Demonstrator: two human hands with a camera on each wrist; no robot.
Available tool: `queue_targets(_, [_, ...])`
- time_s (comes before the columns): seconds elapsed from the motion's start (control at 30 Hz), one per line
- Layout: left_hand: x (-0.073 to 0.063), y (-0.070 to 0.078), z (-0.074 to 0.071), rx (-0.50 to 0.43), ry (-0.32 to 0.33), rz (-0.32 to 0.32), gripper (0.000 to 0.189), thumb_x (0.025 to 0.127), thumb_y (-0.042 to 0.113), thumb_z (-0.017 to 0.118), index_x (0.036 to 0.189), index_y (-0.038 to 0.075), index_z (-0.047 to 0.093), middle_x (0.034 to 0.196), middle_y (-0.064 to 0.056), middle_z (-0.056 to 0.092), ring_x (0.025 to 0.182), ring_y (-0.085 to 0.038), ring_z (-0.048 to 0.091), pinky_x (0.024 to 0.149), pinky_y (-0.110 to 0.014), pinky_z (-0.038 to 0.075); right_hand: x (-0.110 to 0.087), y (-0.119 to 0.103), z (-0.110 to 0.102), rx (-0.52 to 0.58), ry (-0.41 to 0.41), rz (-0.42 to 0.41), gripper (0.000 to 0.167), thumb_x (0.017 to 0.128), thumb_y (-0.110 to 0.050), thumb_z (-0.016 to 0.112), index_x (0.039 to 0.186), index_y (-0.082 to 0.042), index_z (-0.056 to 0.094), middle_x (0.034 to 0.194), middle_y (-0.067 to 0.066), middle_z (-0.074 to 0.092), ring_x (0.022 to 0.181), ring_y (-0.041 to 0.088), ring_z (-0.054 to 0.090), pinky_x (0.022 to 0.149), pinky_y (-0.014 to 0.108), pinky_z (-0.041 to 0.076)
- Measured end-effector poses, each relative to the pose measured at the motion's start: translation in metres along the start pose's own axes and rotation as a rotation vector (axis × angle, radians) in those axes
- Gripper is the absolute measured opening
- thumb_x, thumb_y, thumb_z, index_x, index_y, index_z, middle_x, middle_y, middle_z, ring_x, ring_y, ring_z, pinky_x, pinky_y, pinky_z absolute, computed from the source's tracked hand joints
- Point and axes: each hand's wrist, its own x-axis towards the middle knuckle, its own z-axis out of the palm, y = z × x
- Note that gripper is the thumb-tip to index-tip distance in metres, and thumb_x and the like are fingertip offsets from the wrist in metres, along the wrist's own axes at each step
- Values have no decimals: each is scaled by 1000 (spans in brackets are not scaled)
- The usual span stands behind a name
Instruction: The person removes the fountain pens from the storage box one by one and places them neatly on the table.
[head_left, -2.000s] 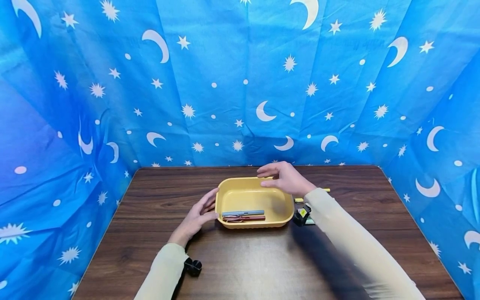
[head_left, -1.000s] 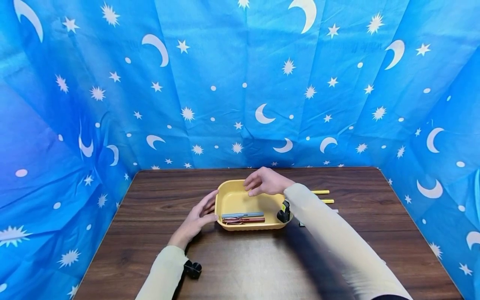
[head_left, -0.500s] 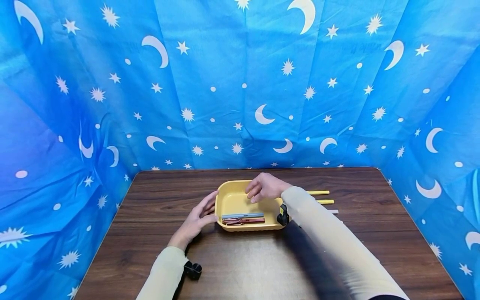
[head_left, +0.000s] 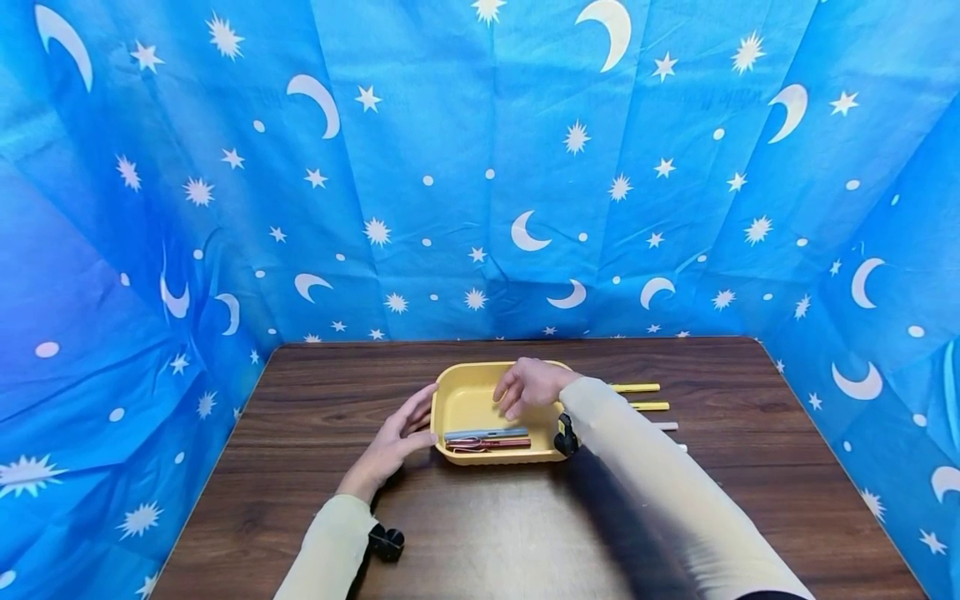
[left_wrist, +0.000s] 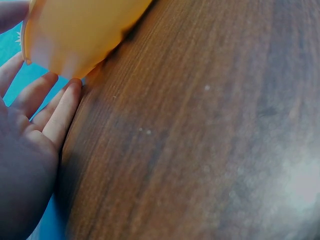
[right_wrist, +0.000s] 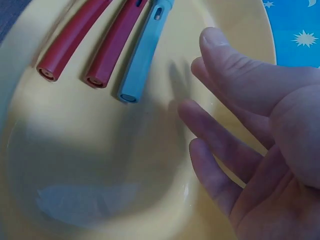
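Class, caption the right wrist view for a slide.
Empty right hand over a yellow tray holding two red pens and one blue pen.

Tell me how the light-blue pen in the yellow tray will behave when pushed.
The light-blue pen should stay stiff, as its barrel looks straight and rigid. It may slide or rock rather than roll freely, since the barrel appears flat-sided. Pushed toward the nearer red pen, it would probably soon bump it, as they lie side by side.
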Motion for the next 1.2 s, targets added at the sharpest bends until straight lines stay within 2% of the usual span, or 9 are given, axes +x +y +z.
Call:
queue_targets(0.13, [0,-1,0,8,2,0,79,99,7,68,167,18,30,169,-14,36,151,-39,40,121,-47,36,-1,-1,2,-7,-23,22,30,86,1,84,115,-3,78,102,8,81,99,15,77,108,41,53])
queue_targets(0.27, [0,-1,0,1,0,-5,80,99,8,69,167,19,30,169,-14,36,151,-38,40,121,-44,37,-2,-1,5,-1,-53,35,26,86,3,83,112,-3,80,104,9,81,98,15,76,109,42,52])
queue_targets(0.4, [-1,0,0,-9,-1,-12,80,99,7,69,167,20,30,169,-12,36,151,-37,40,120,-40,38,-2,0,8,-30,-60,53,25,86,3,83,109,-4,81,100,7,81,94,13,76,104,39,56])
queue_targets(0.6, [-2,0,0,-19,-4,-10,79,99,6,68,167,21,31,169,-12,36,152,-37,40,116,-26,40,-3,-1,13,-100,-44,63,24,84,0,86,106,-8,82,92,2,81,86,10,75,93,34,60])
queue_targets(0.67, [-2,1,0,-16,-1,-14,79,99,7,68,167,22,31,169,-11,37,152,-36,40,118,-32,39,-3,-1,14,-117,-40,58,24,83,0,86,106,-8,82,91,2,80,84,10,74,89,32,61])
queue_targets(0.8, [-1,2,1,-10,4,-18,79,99,8,69,167,22,31,168,-12,37,151,-37,41,122,-52,33,-2,-2,14,-148,-36,40,24,83,-1,87,106,-6,81,88,2,79,82,9,73,84,30,61])
queue_targets(0.87, [-1,3,1,-10,5,-19,79,99,8,69,167,21,31,168,-12,37,151,-37,41,122,-58,31,-1,-1,15,-157,-37,34,25,83,-1,87,106,-7,81,85,0,78,81,9,72,83,29,61])
queue_targets(1.2, [0,4,1,-9,12,-33,79,99,9,70,166,24,32,168,-10,38,151,-36,41,122,-57,31,0,-2,18,-242,-39,-7,24,80,0,89,101,-7,81,78,-5,75,74,5,69,74,23,58])
